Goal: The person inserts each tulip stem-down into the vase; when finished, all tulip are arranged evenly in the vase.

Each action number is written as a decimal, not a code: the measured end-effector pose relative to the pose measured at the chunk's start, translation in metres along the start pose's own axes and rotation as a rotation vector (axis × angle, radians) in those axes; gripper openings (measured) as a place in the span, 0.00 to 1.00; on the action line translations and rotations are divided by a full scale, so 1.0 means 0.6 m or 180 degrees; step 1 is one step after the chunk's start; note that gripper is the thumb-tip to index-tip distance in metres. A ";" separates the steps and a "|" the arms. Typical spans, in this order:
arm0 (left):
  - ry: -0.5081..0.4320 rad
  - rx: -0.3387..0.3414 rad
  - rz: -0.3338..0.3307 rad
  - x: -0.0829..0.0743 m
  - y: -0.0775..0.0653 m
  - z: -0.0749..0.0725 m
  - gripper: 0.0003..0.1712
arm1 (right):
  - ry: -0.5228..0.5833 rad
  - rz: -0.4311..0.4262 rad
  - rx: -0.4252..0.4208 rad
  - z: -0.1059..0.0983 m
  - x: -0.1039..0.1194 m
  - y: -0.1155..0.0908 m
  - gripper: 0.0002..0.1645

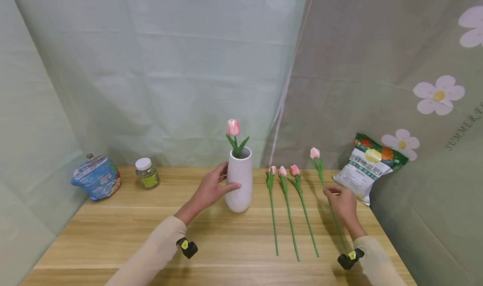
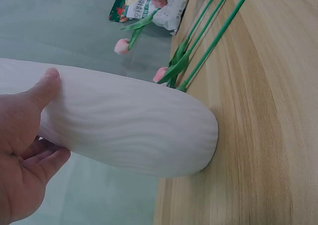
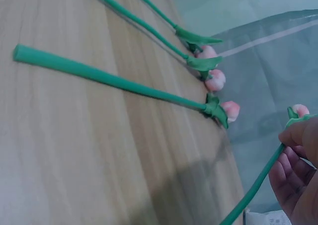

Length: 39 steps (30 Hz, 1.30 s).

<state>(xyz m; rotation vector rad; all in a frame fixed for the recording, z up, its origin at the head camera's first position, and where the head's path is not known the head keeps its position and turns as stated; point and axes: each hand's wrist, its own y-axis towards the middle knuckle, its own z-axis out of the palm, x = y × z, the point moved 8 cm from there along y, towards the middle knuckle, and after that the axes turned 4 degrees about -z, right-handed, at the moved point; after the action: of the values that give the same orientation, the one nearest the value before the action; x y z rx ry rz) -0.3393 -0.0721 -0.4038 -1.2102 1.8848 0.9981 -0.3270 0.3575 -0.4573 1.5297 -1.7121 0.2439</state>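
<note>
With our left hand gripping the upright white vase on the counter, and our right hand pinching a pink tulip at right, we should probably lower its stem without snagging the vase's bloom.

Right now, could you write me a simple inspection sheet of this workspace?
Surface: wood-grain table.
Job's things: white vase, upright, with one pink tulip in it; three loose tulips lie to its right.
Clutter: blue bag and lidded jar on the left; green-and-white bag on the right.
Hands: left hand grips the vase; right hand pinches another tulip by its stem.
Cables: nothing seen.
Surroundings: hanging sheets, flower-printed at right.
</note>
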 end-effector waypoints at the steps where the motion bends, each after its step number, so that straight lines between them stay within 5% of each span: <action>1: -0.0007 0.0002 0.0000 0.000 0.000 0.000 0.45 | 0.0024 -0.0012 -0.0019 -0.002 0.003 0.001 0.12; 14: 0.0022 0.0014 -0.0010 0.000 0.002 -0.001 0.45 | -0.0007 -0.0222 -0.0311 -0.038 0.060 0.020 0.14; 39: 0.0040 0.0009 0.0010 -0.001 -0.001 -0.002 0.45 | 0.0667 -0.0253 -0.0419 -0.067 0.132 0.047 0.17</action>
<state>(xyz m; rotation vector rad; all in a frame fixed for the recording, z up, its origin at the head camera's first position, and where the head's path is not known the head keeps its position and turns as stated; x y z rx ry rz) -0.3388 -0.0731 -0.4024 -1.2148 1.8977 0.9912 -0.3300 0.3306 -0.3684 1.4199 -1.4714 0.2368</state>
